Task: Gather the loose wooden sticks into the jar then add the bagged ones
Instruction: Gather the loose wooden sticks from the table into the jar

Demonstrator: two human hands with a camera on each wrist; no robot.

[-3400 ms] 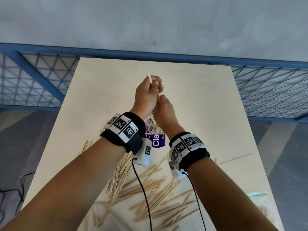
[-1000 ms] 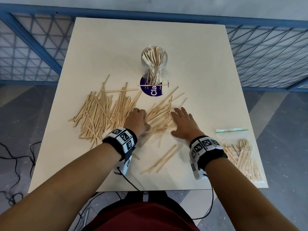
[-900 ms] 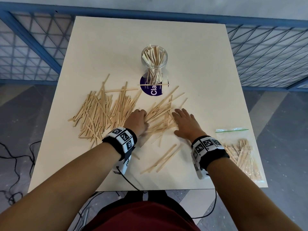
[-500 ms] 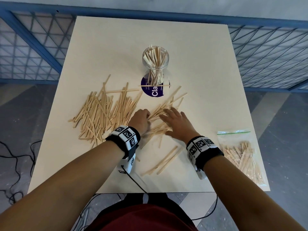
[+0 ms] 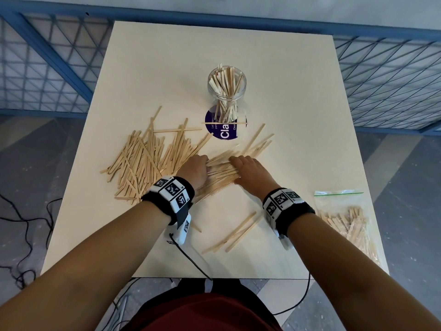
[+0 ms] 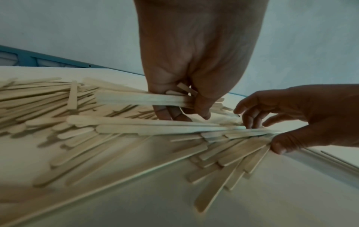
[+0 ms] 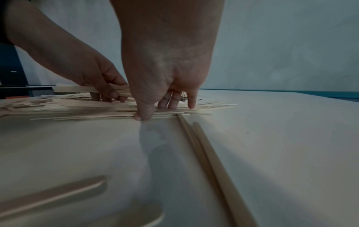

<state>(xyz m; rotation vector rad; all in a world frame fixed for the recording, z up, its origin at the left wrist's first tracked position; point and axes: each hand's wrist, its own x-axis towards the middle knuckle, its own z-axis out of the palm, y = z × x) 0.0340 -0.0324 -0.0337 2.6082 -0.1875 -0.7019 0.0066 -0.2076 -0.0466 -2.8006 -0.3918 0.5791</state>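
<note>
A glass jar holding several wooden sticks stands at the table's middle back. Loose sticks lie in a big pile to the left. A smaller bundle lies between my hands. My left hand has its fingers curled round a handful of sticks lifted off the pile. My right hand presses its fingertips down on the bundle, with the thumb against its near edge. The clear bag of sticks lies at the front right.
A round purple sticker lies on the table just in front of the jar. A few stray sticks lie near the front edge between my wrists. Blue mesh railing surrounds the table.
Both hands left the jar and came down to the table. Over the last second the right hand slid left, pushing the middle sticks together toward the left hand, which now grips a handful.
</note>
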